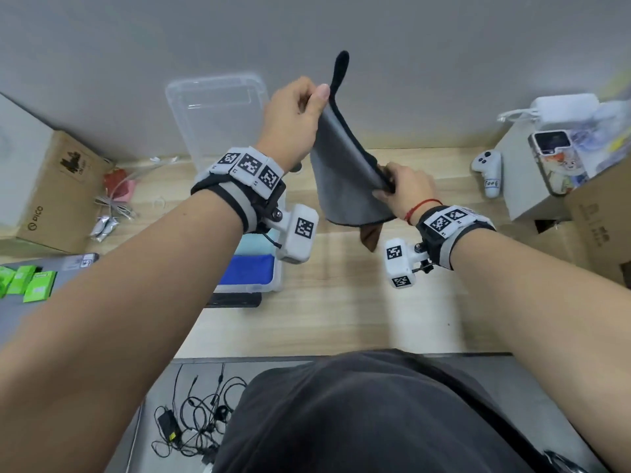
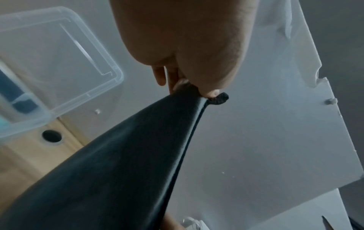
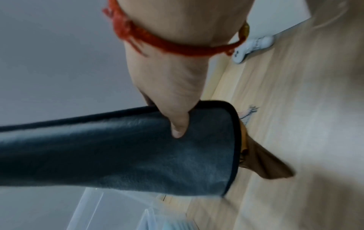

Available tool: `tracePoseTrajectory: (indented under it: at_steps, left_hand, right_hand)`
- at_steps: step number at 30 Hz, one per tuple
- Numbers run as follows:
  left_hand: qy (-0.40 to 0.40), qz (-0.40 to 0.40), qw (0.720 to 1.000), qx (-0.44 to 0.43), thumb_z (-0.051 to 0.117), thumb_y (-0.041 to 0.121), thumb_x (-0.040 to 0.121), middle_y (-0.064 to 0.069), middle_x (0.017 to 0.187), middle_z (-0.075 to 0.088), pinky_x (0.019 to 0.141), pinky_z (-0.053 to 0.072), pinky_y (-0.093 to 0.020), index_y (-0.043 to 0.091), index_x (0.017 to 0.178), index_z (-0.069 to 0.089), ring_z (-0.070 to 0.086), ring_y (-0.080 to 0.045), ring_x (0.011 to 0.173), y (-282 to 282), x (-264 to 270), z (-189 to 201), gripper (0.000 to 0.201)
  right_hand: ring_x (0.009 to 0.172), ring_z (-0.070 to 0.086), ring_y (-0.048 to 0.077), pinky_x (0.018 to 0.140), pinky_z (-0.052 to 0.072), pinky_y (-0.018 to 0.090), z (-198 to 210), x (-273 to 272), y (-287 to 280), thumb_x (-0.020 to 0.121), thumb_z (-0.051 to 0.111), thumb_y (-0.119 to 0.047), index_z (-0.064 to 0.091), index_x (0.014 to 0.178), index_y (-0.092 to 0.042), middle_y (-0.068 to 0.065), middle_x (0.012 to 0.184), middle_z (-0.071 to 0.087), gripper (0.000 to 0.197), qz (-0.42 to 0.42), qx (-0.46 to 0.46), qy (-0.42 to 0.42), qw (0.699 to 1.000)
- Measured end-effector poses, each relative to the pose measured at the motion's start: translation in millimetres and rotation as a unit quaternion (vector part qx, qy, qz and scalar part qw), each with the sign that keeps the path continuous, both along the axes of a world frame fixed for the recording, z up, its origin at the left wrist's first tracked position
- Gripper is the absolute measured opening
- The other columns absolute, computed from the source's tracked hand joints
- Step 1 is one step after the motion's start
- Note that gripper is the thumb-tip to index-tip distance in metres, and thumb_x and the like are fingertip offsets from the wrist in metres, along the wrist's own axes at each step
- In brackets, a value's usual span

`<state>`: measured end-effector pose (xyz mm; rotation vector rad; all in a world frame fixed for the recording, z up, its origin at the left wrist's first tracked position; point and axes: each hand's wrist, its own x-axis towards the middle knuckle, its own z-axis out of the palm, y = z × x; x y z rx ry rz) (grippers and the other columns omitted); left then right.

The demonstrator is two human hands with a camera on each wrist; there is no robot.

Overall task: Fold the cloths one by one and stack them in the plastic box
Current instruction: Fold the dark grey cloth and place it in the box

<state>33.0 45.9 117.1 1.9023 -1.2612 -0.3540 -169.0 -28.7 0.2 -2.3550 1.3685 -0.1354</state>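
A grey cloth (image 1: 341,172) with a dark hem hangs in the air above the wooden table, stretched between both hands. My left hand (image 1: 300,110) pinches its upper corner between thumb and fingers (image 2: 208,91). My right hand (image 1: 399,189) grips the lower edge, thumb (image 3: 178,126) pressed on the grey cloth (image 3: 138,149). A brown cloth (image 1: 370,235) lies on the table under it. The clear plastic box (image 1: 263,285) sits below my left wrist with a blue folded cloth (image 1: 249,269) and a pale teal one inside. Its lid (image 1: 218,110) leans against the wall.
Cardboard boxes (image 1: 54,186) stand at the left, more boxes (image 1: 594,213) and a phone at the right. A white controller (image 1: 488,172) lies at the back right. Green packets (image 1: 27,283) sit at the left edge. Cables (image 1: 194,421) lie on the floor.
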Motion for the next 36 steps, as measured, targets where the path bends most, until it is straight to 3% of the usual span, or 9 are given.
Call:
tracePoseTrajectory:
  at_steps: [5,8,11,17,21,24,26,30,36]
  left_hand:
    - [0.032,0.015,0.998,0.060,0.034,0.033,0.103,0.009,0.066,0.033,0.066,0.035,-0.032,0.024,0.068,0.031,0.035,-0.014,0.065,48.5,-6.5,-34.2,0.036]
    - [0.034,0.018,0.995,0.088,0.031,0.032,0.104,0.005,0.070,0.037,0.064,0.030,-0.030,0.016,0.076,0.038,0.036,-0.016,0.070,83.6,-6.8,-61.4,0.033]
    - [0.024,0.009,0.995,0.095,0.033,0.031,0.103,-0.002,0.073,0.043,0.064,0.029,-0.032,0.012,0.080,0.043,0.040,-0.021,0.072,115.0,-6.7,-83.9,0.031]
    - [0.022,0.008,0.991,0.130,0.044,0.039,0.099,-0.005,0.078,0.054,0.069,0.033,-0.029,0.008,0.083,0.057,0.048,-0.023,0.078,144.3,-10.9,-102.0,0.037]
    - [0.037,0.021,0.990,0.132,0.043,0.039,0.099,0.001,0.067,0.047,0.070,0.036,-0.031,0.017,0.068,0.045,0.045,-0.022,0.074,151.9,-10.1,-103.1,0.039]
    - [0.075,0.025,0.992,0.096,0.039,0.034,0.101,0.006,0.067,0.042,0.071,0.034,-0.029,0.020,0.068,0.040,0.041,-0.019,0.075,150.1,-10.0,-97.0,0.036]
    - [0.117,0.034,0.990,0.075,0.037,0.031,0.102,0.007,0.071,0.041,0.072,0.033,-0.028,0.017,0.077,0.043,0.041,-0.016,0.076,146.4,-11.4,-89.9,0.028]
    - [0.173,0.041,0.983,0.049,0.034,0.031,0.101,0.009,0.070,0.036,0.068,0.032,-0.028,0.025,0.073,0.037,0.034,-0.009,0.066,135.1,-20.4,-75.5,0.028]
    - [0.169,0.030,0.982,0.085,0.036,0.028,0.100,0.004,0.079,0.047,0.073,0.036,-0.030,0.015,0.082,0.045,0.042,-0.017,0.079,139.0,-42.6,-106.6,0.024]
  right_hand:
    - [0.075,0.057,0.025,0.064,0.041,0.030,-6.9,-36.4,57.7,0.092,0.061,-0.037,0.065,0.087,-0.018,0.002,0.075,0.061,0.020,-0.061,0.064,-0.097,0.991]
    - [0.075,0.055,0.024,0.064,0.033,0.028,-12.3,-58.5,89.7,0.094,0.058,-0.034,0.061,0.082,-0.017,0.002,0.073,0.059,0.021,-0.104,0.062,-0.141,0.983]
    - [0.076,0.059,0.020,0.066,0.039,0.028,-18.6,-80.8,115.9,0.092,0.059,-0.038,0.065,0.082,-0.017,0.001,0.076,0.064,0.024,-0.145,0.064,-0.173,0.972]
    - [0.056,0.044,0.003,0.056,0.034,0.021,-6.2,-104.7,145.7,0.089,0.066,-0.038,0.053,0.060,-0.026,-0.011,0.058,0.050,0.034,-0.162,0.074,-0.187,0.966]
    - [0.078,0.063,0.015,0.080,0.050,0.033,-1.2,-108.7,145.4,0.093,0.062,-0.034,0.072,0.091,-0.018,0.000,0.082,0.070,0.019,-0.169,0.059,-0.209,0.961]
    - [0.061,0.047,-0.002,0.070,0.041,0.024,11.6,-103.8,138.1,0.093,0.061,-0.035,0.065,0.081,-0.023,-0.014,0.066,0.054,0.018,-0.181,0.060,-0.244,0.951]
    - [0.055,0.038,-0.001,0.061,0.035,0.021,23.6,-100.0,129.8,0.094,0.059,-0.036,0.055,0.068,-0.022,-0.012,0.060,0.043,0.030,-0.174,0.045,-0.262,0.948]
    - [0.060,0.041,0.002,0.056,0.034,0.011,43.6,-100.2,111.0,0.094,0.056,-0.039,0.062,0.077,-0.009,-0.006,0.065,0.047,0.035,-0.164,0.020,-0.287,0.943]
    - [0.052,0.045,-0.011,0.054,0.033,0.008,18.7,-124.6,114.0,0.095,0.058,-0.031,0.054,0.069,-0.027,-0.014,0.063,0.048,0.027,-0.148,0.044,-0.245,0.957]
